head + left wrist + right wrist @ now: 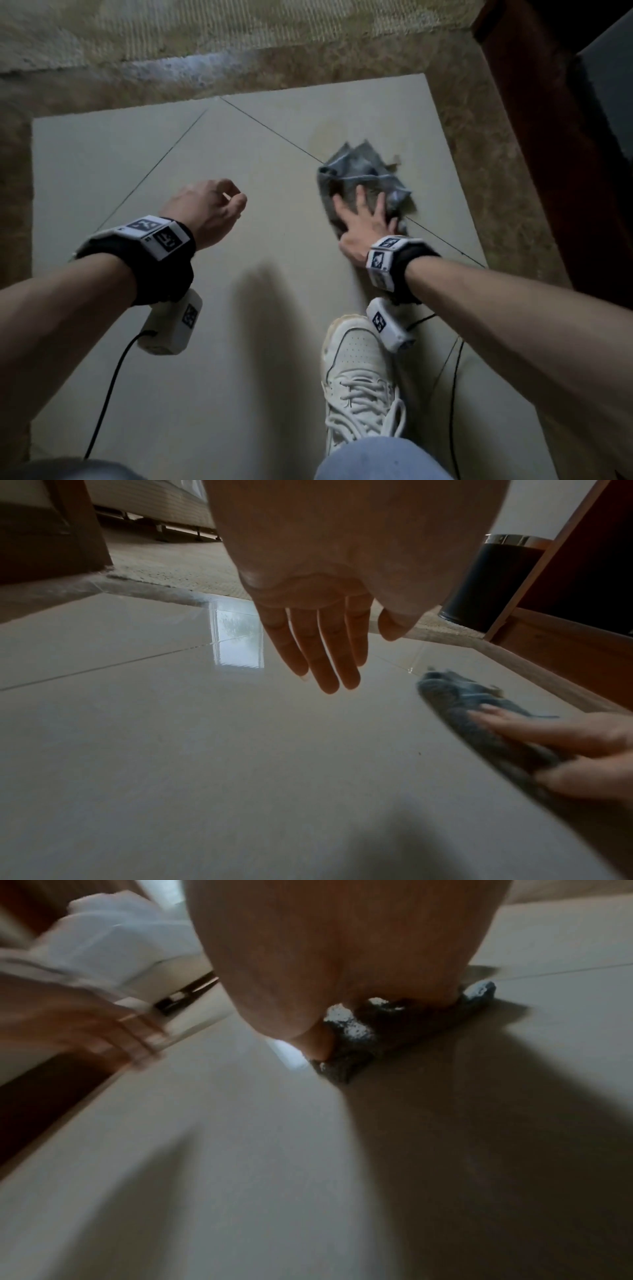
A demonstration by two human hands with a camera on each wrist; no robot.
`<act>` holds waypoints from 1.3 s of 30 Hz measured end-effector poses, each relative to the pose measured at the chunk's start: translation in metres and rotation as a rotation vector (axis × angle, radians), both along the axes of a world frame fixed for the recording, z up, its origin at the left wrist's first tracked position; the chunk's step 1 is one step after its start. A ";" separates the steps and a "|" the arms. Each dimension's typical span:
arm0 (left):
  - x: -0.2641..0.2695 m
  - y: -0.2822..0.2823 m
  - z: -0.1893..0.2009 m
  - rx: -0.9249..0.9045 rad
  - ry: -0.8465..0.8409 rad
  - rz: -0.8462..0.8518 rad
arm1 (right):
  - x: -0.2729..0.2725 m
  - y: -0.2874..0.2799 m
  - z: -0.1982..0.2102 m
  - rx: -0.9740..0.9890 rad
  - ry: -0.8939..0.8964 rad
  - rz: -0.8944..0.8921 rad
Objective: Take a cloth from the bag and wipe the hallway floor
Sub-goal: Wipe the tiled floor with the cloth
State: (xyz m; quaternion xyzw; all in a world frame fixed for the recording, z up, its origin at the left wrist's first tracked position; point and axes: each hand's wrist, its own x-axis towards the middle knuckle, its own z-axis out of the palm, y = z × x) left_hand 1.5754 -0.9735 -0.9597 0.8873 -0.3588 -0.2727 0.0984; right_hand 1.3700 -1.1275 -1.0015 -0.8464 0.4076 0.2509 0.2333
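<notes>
Right hand presses a crumpled cloth flat on the tiled hallway floor while the left hand hovers idle.

The right hand point(368, 222) lies palm down with fingers spread straight over the rumpled blue-grey cloth point(364, 171), pinning it to the glossy pale tiled floor point(239, 342); most of the cloth bunches out ahead of the fingertips, across a dark grout line. The right forearm reaches forward, low. The left hand point(209, 209) hangs above the floor well to the left of the cloth, holding nothing; the head view shows its fingers loosely curled, and the left wrist view shows them hanging relaxed and nearly straight. A white laced sneaker point(359, 380) stands just behind the right wrist. Beyond the cloth stands a dark cylindrical bin with a metal rim point(493, 580), beside a reddish-brown wooden frame point(548, 154).
</notes>
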 end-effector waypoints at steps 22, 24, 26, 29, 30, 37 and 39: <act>0.029 0.014 -0.005 0.026 -0.006 0.061 | 0.082 0.018 0.018 0.137 0.115 0.697; 0.025 0.011 -0.006 0.029 -0.019 0.042 | 0.080 0.069 0.016 0.119 0.107 0.958; 0.024 0.010 -0.010 0.041 -0.048 0.054 | 0.075 0.096 0.009 0.091 0.060 1.081; 0.024 0.012 -0.016 0.062 -0.066 0.081 | 0.072 0.075 0.003 0.075 0.000 1.080; 0.025 0.012 -0.017 0.056 -0.064 0.087 | 0.073 0.055 -0.001 0.056 -0.006 1.036; 0.039 0.019 -0.016 0.024 -0.084 0.199 | 0.058 -0.148 -0.010 -0.103 0.202 0.196; 0.042 0.021 -0.013 0.023 -0.078 0.209 | 0.070 -0.151 -0.007 -0.098 0.225 0.024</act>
